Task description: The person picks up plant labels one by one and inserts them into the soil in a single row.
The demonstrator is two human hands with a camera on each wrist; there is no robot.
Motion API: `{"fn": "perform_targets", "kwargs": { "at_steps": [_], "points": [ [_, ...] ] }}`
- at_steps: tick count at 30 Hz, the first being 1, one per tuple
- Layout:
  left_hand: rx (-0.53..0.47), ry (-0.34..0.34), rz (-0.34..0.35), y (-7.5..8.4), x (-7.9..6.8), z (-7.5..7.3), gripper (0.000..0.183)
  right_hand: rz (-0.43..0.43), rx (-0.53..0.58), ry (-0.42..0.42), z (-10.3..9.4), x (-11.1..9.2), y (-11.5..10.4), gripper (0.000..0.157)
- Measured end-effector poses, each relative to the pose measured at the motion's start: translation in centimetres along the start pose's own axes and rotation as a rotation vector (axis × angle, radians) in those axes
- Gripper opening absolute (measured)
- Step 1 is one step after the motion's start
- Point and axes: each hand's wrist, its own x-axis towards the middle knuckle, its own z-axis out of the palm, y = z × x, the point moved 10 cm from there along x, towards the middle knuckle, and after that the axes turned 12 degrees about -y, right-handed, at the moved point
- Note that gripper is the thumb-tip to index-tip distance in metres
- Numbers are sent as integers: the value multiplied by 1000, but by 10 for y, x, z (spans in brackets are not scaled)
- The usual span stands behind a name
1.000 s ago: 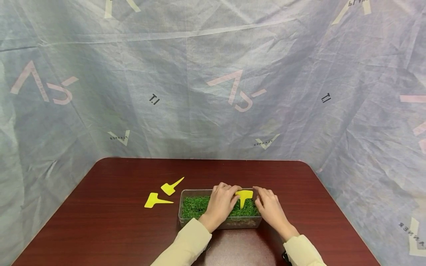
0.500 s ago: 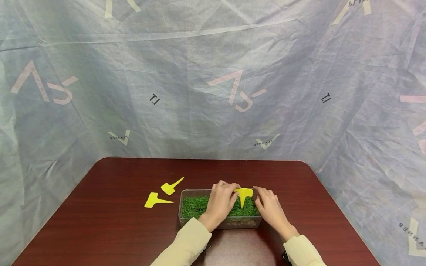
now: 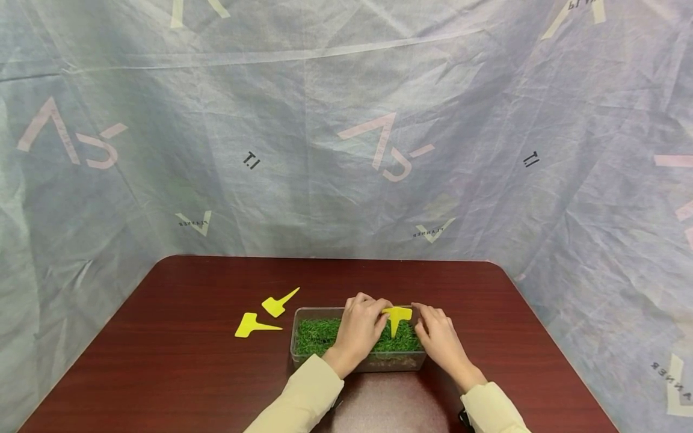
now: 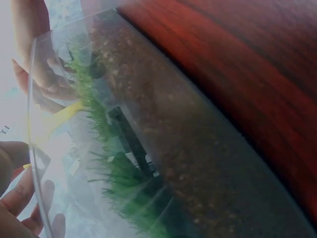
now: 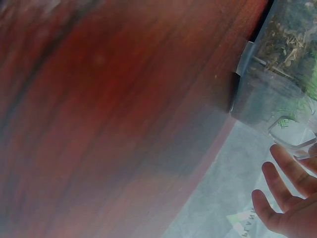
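A clear plastic planter (image 3: 357,364) filled with soil and green grass (image 3: 316,337) stands on the table. In its right half a T-shaped yellow plant label (image 3: 399,315) stands upright with its pointed stem down in the grass. Reaching over the planter, my left hand (image 3: 358,329) pinches the left end of the label's head. A sliver of yellow shows between thumb and finger of that hand in the left wrist view. My right hand (image 3: 441,340) rests at the planter's right end, fingers extended by the back corner. Spread fingers (image 5: 277,186) show beside that corner in the right wrist view.
Two more yellow plant labels lie flat left of the planter: one (image 3: 250,325) nearer, one (image 3: 275,307) farther back. The dark red wooden table (image 3: 178,361) ends at a rounded back edge. Grey printed fabric (image 3: 303,198) hangs behind and along both sides.
My left hand and the label's head have risen very slightly, mostly in the first half second. The right hand, the planter and the two loose labels have stayed put.
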Motion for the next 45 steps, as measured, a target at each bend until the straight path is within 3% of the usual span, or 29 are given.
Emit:
{"fn": "perform_targets", "kwargs": {
  "at_steps": [7, 22, 36, 45],
  "points": [
    [30, -38, -11, -3, -3, 8, 15, -1, -2, -2, 0, 0, 0, 35],
    [-1, -91, -51, -12, -2, 18, 16, 1, 6, -5, 0, 0, 0, 35],
    [6, -90, -41, -10, -3, 16, 16, 0, 6, -9, 0, 0, 1, 35],
    [54, -64, -49, -12, -5, 3, 15, 2, 6, -16, 1, 0, 2, 36]
  ]
}}
